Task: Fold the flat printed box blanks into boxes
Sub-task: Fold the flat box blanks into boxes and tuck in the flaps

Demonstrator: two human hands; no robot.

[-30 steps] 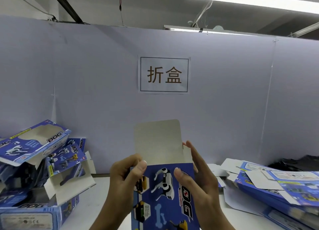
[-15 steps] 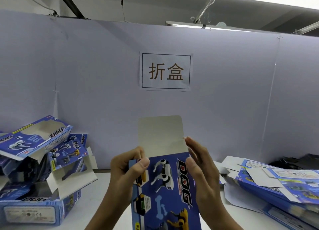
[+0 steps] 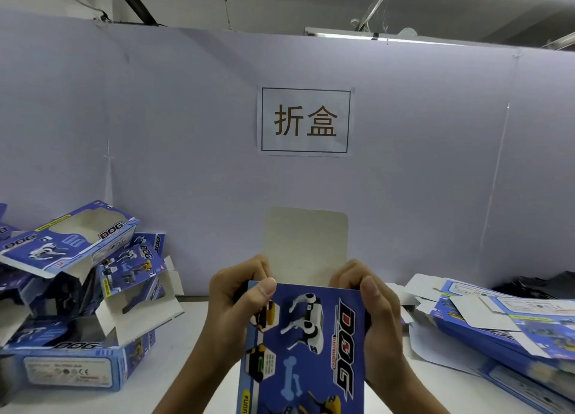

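- Left hand point(image 3: 236, 301) grips the box point(image 3: 306, 345) at its top left corner, thumb on the printed face.
- Box stands upright between the hands above the worktop point(image 3: 193, 370); its top flap point(image 3: 306, 245) points up, unfolded.
- Right hand point(image 3: 376, 314) grips the top right corner, equally near the flap.

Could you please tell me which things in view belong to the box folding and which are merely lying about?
Job in hand:
box being folded, top flap upright
left hand and right hand, gripping it
folded boxes, left
flat blanks, right

Lying about:
paper sign
dark object, far right
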